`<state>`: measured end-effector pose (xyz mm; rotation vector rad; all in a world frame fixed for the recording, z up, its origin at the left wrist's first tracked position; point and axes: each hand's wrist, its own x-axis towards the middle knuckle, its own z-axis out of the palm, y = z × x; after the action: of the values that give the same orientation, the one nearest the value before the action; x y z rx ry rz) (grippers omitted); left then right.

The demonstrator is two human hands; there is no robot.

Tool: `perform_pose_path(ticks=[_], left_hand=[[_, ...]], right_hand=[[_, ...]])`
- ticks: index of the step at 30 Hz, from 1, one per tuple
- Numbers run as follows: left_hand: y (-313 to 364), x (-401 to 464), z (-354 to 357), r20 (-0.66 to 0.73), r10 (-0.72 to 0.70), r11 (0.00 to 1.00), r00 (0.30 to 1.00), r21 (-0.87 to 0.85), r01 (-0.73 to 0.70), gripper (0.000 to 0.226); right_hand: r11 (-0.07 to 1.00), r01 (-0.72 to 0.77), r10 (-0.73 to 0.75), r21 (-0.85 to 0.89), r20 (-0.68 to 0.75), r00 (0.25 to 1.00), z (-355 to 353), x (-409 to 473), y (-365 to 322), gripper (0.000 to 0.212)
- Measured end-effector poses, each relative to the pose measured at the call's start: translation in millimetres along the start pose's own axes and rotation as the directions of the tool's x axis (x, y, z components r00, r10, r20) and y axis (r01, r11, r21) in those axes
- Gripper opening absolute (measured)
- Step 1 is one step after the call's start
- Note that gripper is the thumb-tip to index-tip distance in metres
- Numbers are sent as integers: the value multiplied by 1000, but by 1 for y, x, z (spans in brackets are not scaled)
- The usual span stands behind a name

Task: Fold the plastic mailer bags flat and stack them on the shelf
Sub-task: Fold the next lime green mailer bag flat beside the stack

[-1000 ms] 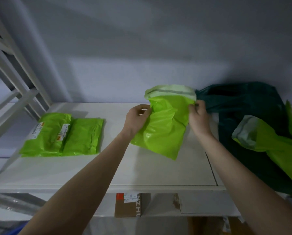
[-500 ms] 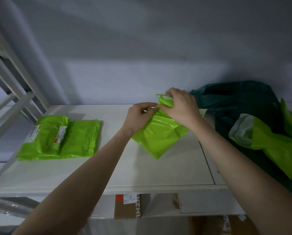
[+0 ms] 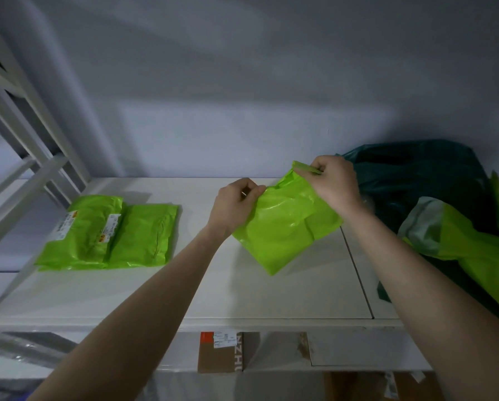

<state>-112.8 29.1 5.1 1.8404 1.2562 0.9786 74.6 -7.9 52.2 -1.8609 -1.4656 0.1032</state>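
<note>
Folded mailers (image 3: 109,235) stacked mid-left on shelf (image 3: 213,293). Left hand (image 3: 234,206) & right hand (image 3: 333,183) each pinch the green mailer (image 3: 283,230) at frame centre, mid-fold. More bags (image 3: 474,250) wait at right, approx. halfway.

Dim grey wall (image 3: 242,82), white slanted frame (image 3: 25,117)
</note>
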Motion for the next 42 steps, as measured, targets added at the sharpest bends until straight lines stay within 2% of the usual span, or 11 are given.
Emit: perform_pose_path(ticks=[4, 7, 11, 14, 17, 19, 29, 36, 39, 42], left_hand=[[0, 3, -1, -19, 1, 1000, 1000, 26, 0, 20], [0, 4, -1, -33, 8, 1000, 999, 14, -7, 20], [-3, 4, -2, -12, 47, 999, 999, 13, -47, 16], [-6, 4, -3, 10, 82, 997, 997, 11, -82, 11], [-7, 6, -2, 13, 87, 996, 996, 0, -87, 11], [-7, 7, -2, 16, 92, 996, 996, 0, -92, 11], [-3, 5, -5, -12, 65, 997, 998, 35, -65, 15], [1, 0, -6, 22, 28, 1000, 999, -11, -28, 16], [4, 1, -7, 88, -8, 999, 996, 53, 3, 23], [4, 2, -4, 148, 35, 997, 988, 69, -45, 19]], right_hand=[[992, -114, 112, 49, 27, 993, -6, 4, 4, 52], [980, -159, 153, 116, 61, 986, -6, 5, 7, 50], [971, -77, 51, 226, 118, 992, -4, 3, 7, 32], [913, 4, -84, 409, 178, 980, -6, 5, 5, 18], [866, -1, -98, 500, 172, 980, -12, 7, 2, 10], [874, -7, -55, 485, 113, 992, -13, 9, 1, 7], [967, -12, 22, 256, -35, 999, -11, 12, 4, 24], [951, -62, 71, 302, -19, 997, -9, 11, 3, 23], [944, -26, 34, 328, -19, 999, -8, 12, 1, 20], [947, 31, -18, 321, -45, 999, -5, 11, -2, 18]])
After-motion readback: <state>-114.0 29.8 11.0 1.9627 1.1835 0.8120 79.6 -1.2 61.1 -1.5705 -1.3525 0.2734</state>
